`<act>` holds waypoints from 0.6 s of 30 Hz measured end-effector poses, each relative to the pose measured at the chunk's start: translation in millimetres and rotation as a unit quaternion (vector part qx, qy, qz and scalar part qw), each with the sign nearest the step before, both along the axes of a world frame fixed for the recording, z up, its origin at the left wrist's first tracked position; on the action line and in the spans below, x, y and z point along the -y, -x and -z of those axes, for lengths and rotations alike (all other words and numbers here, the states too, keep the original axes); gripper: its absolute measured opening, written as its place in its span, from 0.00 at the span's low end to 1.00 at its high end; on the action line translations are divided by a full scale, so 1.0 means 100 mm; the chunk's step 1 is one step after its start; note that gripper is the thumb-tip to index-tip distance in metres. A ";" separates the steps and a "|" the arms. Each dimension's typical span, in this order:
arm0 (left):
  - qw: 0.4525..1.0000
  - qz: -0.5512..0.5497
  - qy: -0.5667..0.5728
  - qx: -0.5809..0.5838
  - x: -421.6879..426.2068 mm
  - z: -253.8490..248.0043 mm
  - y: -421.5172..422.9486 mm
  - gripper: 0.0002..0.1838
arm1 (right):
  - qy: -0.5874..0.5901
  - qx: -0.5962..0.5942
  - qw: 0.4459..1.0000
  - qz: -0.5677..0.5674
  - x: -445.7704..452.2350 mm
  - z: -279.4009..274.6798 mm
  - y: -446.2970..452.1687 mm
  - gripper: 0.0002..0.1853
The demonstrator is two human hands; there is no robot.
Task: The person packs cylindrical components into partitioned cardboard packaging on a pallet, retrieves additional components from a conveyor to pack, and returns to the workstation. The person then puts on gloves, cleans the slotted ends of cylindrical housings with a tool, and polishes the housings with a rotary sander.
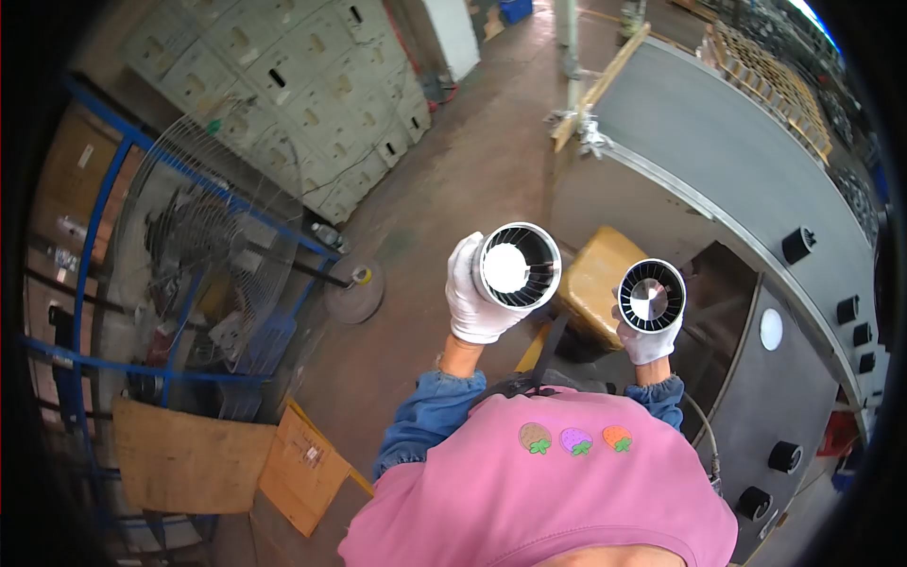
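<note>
White gloves cover both of my hands. My left hand (474, 300) grips a round finned part (542, 267), black ribs inside a pale rim, with a bright white disc at its centre. To the right, my right hand (647, 342) holds a similar, smaller-looking finned cylinder (667, 296) whose centre is shiny and reflective. Both parts are held up with their open ends facing the camera, apart from each other. Behind and between them is a yellow-brown stool (597, 274). The fingers beneath each part are partly hidden.
A grey table (690, 113) and a lower dark panel (756, 397) at the right carry several black cylinders. At the left are a large wire fan (213, 236), a blue rack (99, 227) and cardboard (189, 458). Lockers (283, 85) line the back.
</note>
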State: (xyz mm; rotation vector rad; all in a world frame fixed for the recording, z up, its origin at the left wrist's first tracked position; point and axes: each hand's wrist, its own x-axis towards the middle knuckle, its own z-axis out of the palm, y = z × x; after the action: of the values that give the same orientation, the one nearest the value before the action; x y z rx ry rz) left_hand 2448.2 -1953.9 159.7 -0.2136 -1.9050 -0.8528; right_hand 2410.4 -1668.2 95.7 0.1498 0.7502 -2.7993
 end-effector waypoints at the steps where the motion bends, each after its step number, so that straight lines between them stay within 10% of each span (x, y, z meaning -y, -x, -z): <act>1: 1.000 0.002 -0.014 -0.009 0.12 0.01 -0.05 0.54 | -0.049 -0.025 0.998 0.009 0.19 -0.05 -0.02 0.23; 12: 0.975 -0.012 -0.217 0.054 0.66 0.02 -0.34 0.52 | -0.031 0.001 0.997 -0.074 1.16 -0.19 0.12 0.24; 18: 0.969 -0.036 -0.228 0.089 1.07 0.25 -0.42 0.61 | 0.224 0.068 0.940 -0.247 1.54 -0.12 0.48 0.31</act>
State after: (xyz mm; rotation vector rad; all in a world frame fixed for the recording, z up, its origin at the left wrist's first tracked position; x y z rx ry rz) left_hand 2490.0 -2060.7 134.9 0.2178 -1.8085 -1.2661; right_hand 2362.6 -1821.8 107.4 0.0581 0.0799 -2.3648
